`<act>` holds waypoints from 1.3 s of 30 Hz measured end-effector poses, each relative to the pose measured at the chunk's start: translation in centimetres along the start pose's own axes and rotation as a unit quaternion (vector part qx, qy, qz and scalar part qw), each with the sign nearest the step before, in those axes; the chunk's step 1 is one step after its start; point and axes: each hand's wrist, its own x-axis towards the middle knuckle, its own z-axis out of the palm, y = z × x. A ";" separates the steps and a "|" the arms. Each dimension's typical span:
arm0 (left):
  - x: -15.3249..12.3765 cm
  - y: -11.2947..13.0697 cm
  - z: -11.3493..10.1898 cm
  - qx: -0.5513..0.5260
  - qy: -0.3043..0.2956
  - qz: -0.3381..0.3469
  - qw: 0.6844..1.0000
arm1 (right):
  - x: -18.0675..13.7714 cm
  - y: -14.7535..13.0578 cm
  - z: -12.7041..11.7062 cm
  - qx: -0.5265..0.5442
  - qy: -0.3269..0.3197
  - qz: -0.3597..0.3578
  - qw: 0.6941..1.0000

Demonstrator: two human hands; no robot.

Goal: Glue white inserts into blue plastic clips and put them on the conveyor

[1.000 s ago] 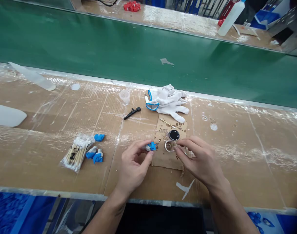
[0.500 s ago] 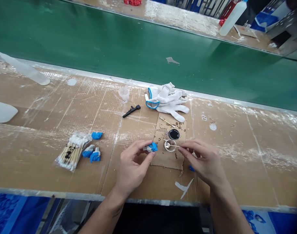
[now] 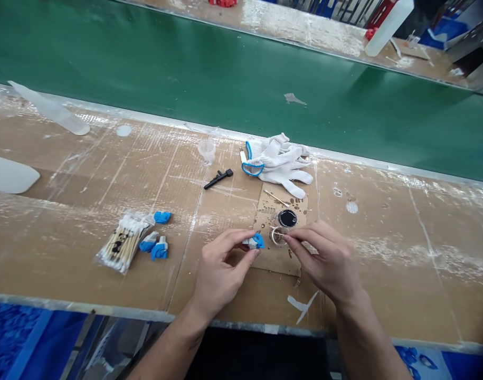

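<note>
Between the thumb and fingers of my left hand (image 3: pixel 224 266) is a small blue and grey plastic part (image 3: pixel 256 241). My right hand (image 3: pixel 327 259) pinches a cotton swab (image 3: pixel 281 236), its tip down in a small clear cup (image 3: pixel 273 240). Just behind that cup stands another cup of black liquid (image 3: pixel 287 217). Both cups rest on a stained piece of cardboard (image 3: pixel 278 262), where a second swab (image 3: pixel 276 198) lies. To the left, several similar blue and grey parts (image 3: pixel 159 249) lie beside a plastic bag of cotton swabs (image 3: pixel 124 243).
White knitted gloves (image 3: pixel 283 163) with blue cuffs lie behind the cardboard. Left of them are a black plastic piece (image 3: pixel 218 179) and an upturned clear cup (image 3: pixel 207 151). A green belt (image 3: pixel 225 79) runs across behind the table. Torn white tape (image 3: pixel 302 306) sticks near the front edge.
My right hand has moved slightly left, bringing the swab further over the clear cup. My left hand still grips the blue and grey part. The whole view has shifted a little.
</note>
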 end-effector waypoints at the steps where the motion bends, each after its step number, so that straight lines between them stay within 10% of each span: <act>1: 0.0 0.0 0.0 0.006 -0.001 0.005 1.000 | 0.0 0.0 0.0 0.011 -0.008 -0.003 1.000; 11: 0.3 1.3 0.3 0.010 -0.015 0.053 0.998 | -1.1 -1.7 -2.4 0.162 0.127 0.085 0.975; 30: 0.3 1.2 0.3 0.019 -0.015 0.098 0.995 | 0.2 -3.5 -1.1 0.165 0.057 0.045 0.984; 39: 0.2 1.5 0.2 0.013 -0.014 0.077 0.997 | -1.8 -0.1 -2.3 0.128 0.093 0.077 0.984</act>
